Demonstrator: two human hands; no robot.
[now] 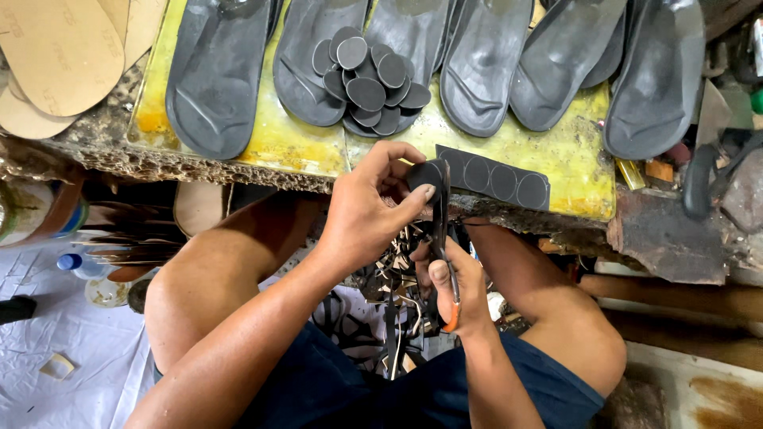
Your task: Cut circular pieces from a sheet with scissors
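My left hand [372, 208] pinches the near end of a dark grey rubber strip [497, 179] marked with round outlines, which lies over the front edge of the yellow work board [278, 139]. My right hand [459, 290] grips a pair of scissors [442, 230] with orange handles. Its blades point up and meet the strip's end at my left fingertips. A heap of cut grey rubber discs [367, 79] rests on black shoe soles [218, 71] farther back on the board.
Several black soles line the board's far side. Tan insole boards [56, 56] lie at the upper left. Rubber scraps [393, 306] litter the floor between my knees. A plastic bottle [79, 264] lies at left, tools and clutter at right.
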